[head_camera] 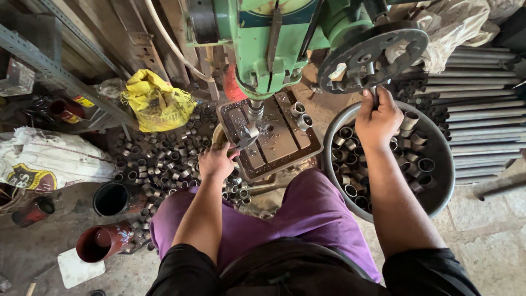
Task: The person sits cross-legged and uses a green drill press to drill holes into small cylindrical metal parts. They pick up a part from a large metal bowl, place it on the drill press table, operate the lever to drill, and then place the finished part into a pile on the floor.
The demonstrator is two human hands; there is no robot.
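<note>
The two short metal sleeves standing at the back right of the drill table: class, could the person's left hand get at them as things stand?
Probably yes, but awkwardly. The left hand already grips a tool holding a sleeve under the spindle, which stands between it and the two sleeves. It would need to let go and reach round.

Soft, even daylight, dim at the upper left; sharp focus, wide-angle stretching toward the edges.

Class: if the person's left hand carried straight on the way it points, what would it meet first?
Probably the small metal ring under the drill spindle; the left hand points there with pliers. Depth is uncertain.
</note>
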